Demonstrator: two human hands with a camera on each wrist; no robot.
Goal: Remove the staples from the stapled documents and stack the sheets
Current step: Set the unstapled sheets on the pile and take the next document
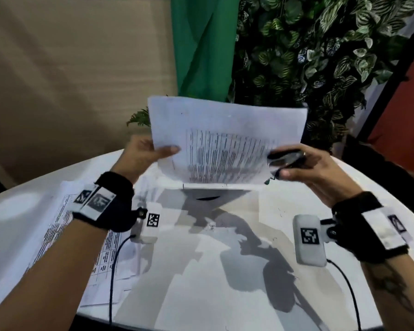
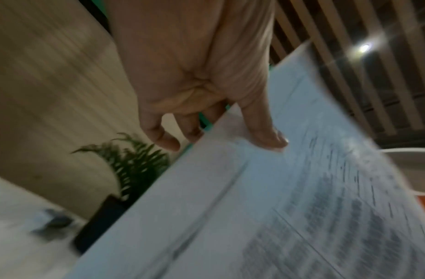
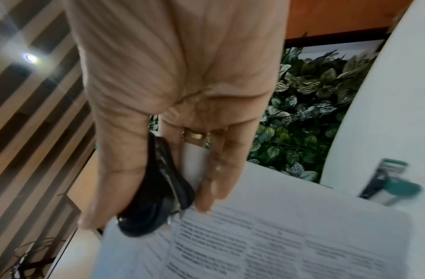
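Observation:
A printed document [image 1: 225,144] is held up above the white table [image 1: 225,271], its lower edge near the tabletop. My left hand [image 1: 151,151] pinches its left edge, thumb on the front face; the left wrist view shows the thumb [image 2: 266,136] on the paper [image 2: 254,207] and fingers behind. My right hand [image 1: 294,163] grips a black staple remover [image 1: 285,158] at the sheets' right edge. In the right wrist view the staple remover [image 3: 158,198] sits between thumb and fingers against the paper [image 3: 266,236]. A pile of printed sheets [image 1: 58,230] lies on the table at left.
A dark potted fern [image 2: 125,169] stands at the table's far edge. A leafy wall [image 1: 320,56] and green curtain [image 1: 201,44] rise behind. A green and black stapler-like object [image 3: 385,181] lies on the table at right. Tiny bits [image 1: 210,226] dot the table's middle.

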